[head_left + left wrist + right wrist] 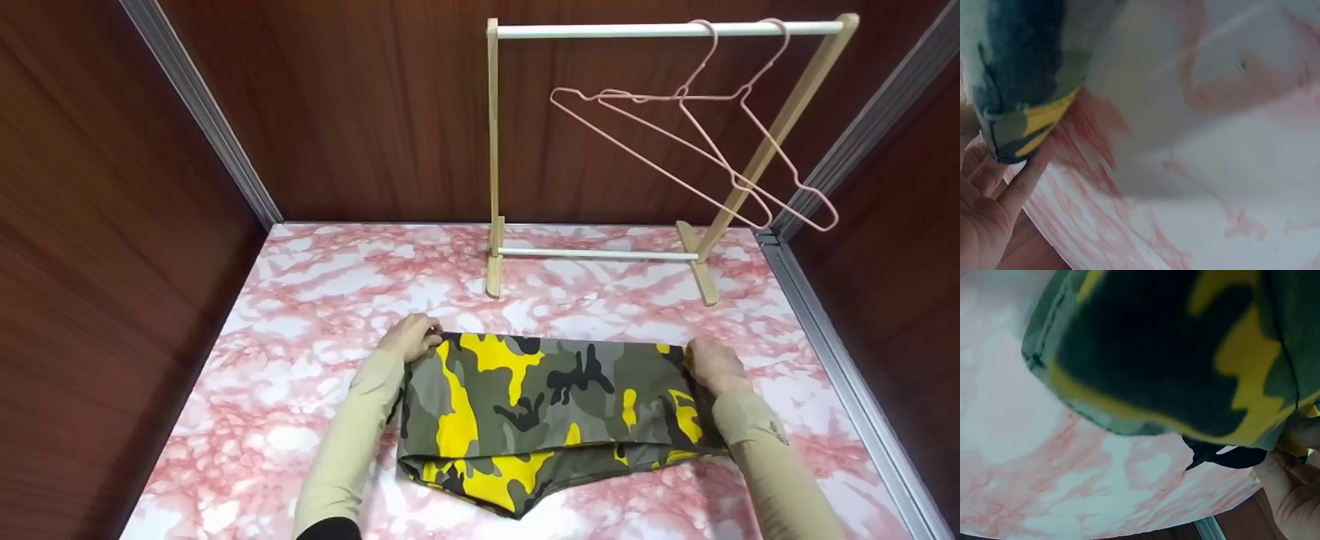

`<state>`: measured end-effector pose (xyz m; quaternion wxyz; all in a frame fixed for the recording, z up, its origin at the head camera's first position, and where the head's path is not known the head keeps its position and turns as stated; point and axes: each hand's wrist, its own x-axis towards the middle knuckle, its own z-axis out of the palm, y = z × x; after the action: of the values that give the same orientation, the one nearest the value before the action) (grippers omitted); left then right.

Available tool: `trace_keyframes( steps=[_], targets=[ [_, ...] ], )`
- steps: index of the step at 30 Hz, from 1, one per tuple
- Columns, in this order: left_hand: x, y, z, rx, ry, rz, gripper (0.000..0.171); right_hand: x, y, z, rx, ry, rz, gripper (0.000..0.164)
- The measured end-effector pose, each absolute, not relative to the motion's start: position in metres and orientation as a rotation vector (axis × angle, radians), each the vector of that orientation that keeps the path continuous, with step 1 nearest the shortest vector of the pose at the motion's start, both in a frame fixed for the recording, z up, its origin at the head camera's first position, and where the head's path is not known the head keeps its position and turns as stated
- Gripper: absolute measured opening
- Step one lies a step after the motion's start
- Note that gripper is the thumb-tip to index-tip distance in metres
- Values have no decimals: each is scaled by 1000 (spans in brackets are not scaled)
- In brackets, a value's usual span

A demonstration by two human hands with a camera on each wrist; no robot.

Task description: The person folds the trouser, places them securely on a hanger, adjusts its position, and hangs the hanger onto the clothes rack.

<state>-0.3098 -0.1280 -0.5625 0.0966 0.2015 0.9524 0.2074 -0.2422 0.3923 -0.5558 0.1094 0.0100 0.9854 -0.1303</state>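
Note:
A folded pair of camouflage pants (pixel 540 397) in green, grey, black and yellow lies spread sideways on the table in the head view. A pointed flap juts from its lower edge toward me. At its far left corner my left hand (pixel 411 337) pinches the cloth; the left wrist view shows fingers (pixel 1022 188) around a stitched corner. My right hand (pixel 716 364) grips the far right corner. In the right wrist view, the right thumb and fingers (pixel 1278 481) pinch the cloth beside a black cord (pixel 1235 457).
Behind the pants stands a wooden rack (pixel 493 150) with a white top rail (pixel 600 31). Two pink hangers (pixel 637 142) hang from its right half. The pink-and-white marbled table (pixel 300 300) is walled by brown wood panels (pixel 360 112) with metal corner strips.

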Motion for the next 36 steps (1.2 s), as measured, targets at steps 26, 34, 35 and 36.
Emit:
trace_keyframes(
  steps=[26, 34, 35, 36],
  targets=[
    [-129, -128, -592, 93, 3039, 765, 109, -233, 398, -559, 142, 2916, -435, 6],
    [-148, -141, -611, 283, 3300, 704, 82, -227, 401, -563, 164, 2962, -455, 7],
    [-149, -142, -611, 296, 3299, 702, 83, -226, 401, -564, 170, 2964, -456, 7],
    [-150, -142, -611, 314, 3303, 691, 85, -226, 401, -565, 179, 2967, -458, 8]
  ],
)
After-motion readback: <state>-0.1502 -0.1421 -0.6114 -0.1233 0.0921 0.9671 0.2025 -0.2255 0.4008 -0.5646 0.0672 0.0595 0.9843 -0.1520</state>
